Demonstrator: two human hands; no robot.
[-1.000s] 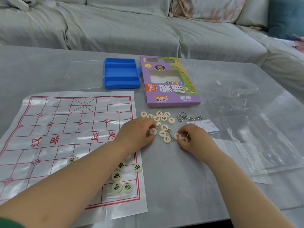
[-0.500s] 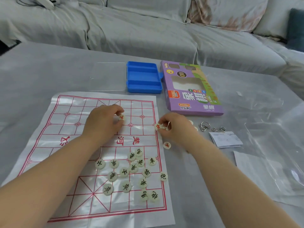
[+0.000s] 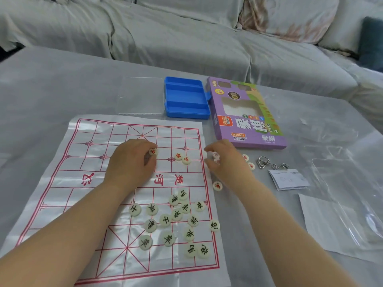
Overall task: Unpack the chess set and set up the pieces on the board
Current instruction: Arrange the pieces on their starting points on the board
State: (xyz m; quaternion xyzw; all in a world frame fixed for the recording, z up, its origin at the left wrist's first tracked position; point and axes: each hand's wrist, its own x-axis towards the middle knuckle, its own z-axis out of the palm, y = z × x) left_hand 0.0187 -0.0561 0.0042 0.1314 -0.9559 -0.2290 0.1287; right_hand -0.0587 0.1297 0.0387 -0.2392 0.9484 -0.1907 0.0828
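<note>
Red piece (image 3: 153, 151) — pinched, left hand (image 3: 130, 162), board (image 3: 91, 160)

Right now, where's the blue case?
Head view: blue case lies past the board's far right corner, between the clear lid and the purple box.

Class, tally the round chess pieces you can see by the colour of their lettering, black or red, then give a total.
Black-lettered pieces: 16
Red-lettered pieces: 7, including one pinched in the left hand and a blurred one in the right hand
Total: 23 visible; the hands may hide more.
</note>
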